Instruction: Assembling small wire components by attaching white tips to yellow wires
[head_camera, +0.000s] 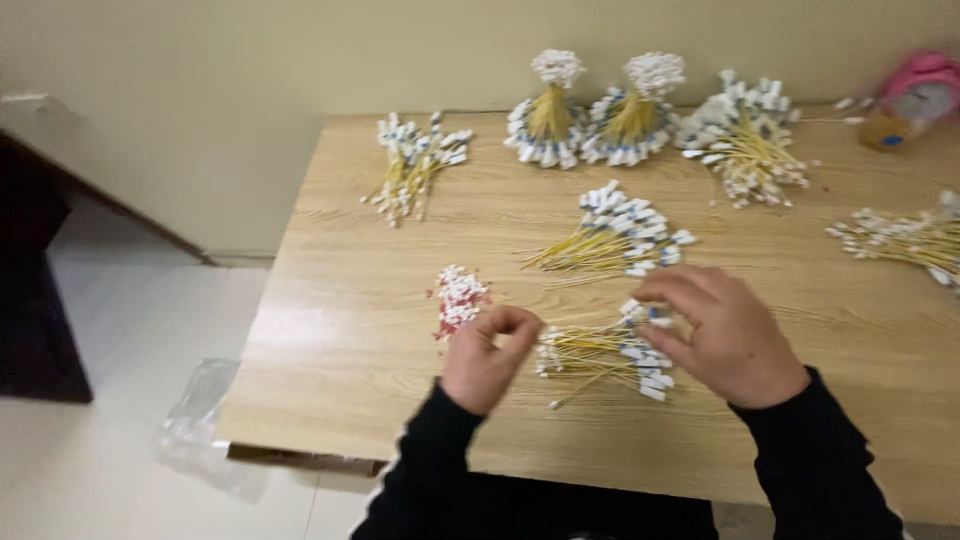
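Two hands work over a loose bundle of yellow wires (600, 355) near the wooden table's (340, 330) front edge: the left hand (487, 362) pinches its fingertips together beside the bundle's bare ends, while the right hand (725, 335) curls onto its white-tagged ends.

Soft, even indoor light falls from above, leaving only faint shadows under the hands and bundles. A pale sheen of glare lies on the wooden table (330, 330) near its left edge. The whole view is slightly motion-blurred, softest at the far right.
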